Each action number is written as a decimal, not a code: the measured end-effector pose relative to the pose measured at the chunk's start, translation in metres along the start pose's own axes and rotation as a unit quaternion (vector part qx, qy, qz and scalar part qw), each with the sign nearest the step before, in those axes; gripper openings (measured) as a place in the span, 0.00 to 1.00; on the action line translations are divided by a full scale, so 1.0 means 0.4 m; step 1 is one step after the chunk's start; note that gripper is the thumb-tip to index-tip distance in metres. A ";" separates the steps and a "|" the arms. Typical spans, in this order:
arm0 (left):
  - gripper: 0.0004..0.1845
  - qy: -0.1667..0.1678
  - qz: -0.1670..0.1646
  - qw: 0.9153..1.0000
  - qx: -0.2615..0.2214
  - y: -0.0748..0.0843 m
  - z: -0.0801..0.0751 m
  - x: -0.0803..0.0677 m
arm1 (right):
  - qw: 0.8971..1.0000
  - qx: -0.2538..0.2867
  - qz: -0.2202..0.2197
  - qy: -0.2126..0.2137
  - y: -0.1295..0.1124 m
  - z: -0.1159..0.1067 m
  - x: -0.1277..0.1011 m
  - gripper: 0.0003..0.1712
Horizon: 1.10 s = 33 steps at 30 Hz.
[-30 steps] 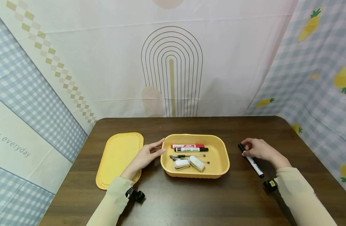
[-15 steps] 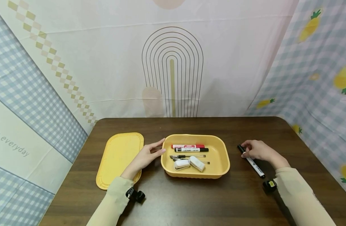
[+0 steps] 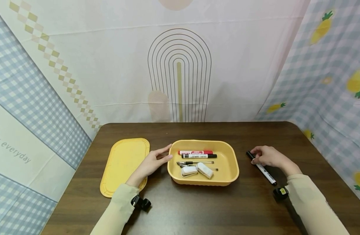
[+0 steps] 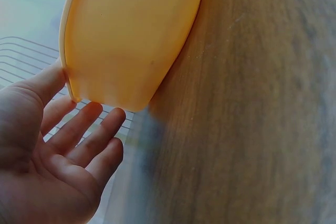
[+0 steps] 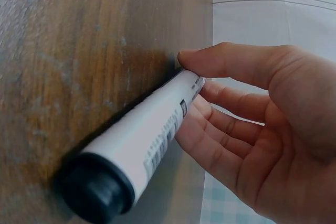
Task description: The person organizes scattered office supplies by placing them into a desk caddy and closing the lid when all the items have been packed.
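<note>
A yellow plastic box (image 3: 226, 164) sits mid-table. Inside it are a red marker (image 3: 195, 152), a black-capped marker (image 3: 199, 156), two thin pens (image 3: 197, 162) and two small white staplers (image 3: 204, 170). My left hand (image 3: 151, 163) touches the box's left end, its thumb and fingertips against the rim and wall in the left wrist view. To the right of the box, my right hand (image 3: 269, 156) pinches a black-and-white whiteboard marker (image 5: 152, 124) near its black cap. The marker lies slanted, low at the tabletop; whether it touches the table all along I cannot tell.
A flat yellow lid (image 3: 125, 163) lies on the brown wooden table (image 3: 197, 212) left of the box, partly behind my left forearm. Cloth hangings (image 3: 121, 65) stand behind the table and along both sides. Small black cameras are strapped to both wrists.
My right hand has shifted very slightly, and the marker in it has turned a little, its cap end edging left. The left hand and the box stay in place.
</note>
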<state>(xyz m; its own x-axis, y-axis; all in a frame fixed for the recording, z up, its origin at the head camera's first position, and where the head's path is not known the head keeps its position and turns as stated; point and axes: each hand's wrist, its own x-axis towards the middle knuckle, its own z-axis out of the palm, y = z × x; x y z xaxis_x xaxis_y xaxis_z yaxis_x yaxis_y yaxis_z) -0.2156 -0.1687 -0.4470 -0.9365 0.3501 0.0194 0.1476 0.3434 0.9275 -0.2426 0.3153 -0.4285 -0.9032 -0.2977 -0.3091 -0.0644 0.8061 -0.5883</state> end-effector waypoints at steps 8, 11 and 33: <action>0.30 0.005 -0.010 1.000 0.007 -0.007 0.001 0.001 | 1.000 0.000 -0.001 -0.001 -0.002 -0.001 -0.003 0.28; 0.30 0.004 -0.012 1.000 0.004 -0.006 0.002 0.002 | 1.000 0.001 0.000 -0.003 -0.002 -0.002 -0.003 0.28; 0.30 0.003 -0.005 1.000 0.007 -0.005 -0.002 0.004 | 1.000 0.011 -0.014 0.010 -0.020 -0.046 -0.002 0.28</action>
<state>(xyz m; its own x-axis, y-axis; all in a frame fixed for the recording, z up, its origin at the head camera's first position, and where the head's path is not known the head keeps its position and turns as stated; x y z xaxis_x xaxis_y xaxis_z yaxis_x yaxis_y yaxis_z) -0.2177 -0.1695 -0.4485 -0.9396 0.3419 0.0117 0.1423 0.3596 0.9222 -0.2493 0.3183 -0.4097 -0.9099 -0.3096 -0.2763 -0.0809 0.7854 -0.6137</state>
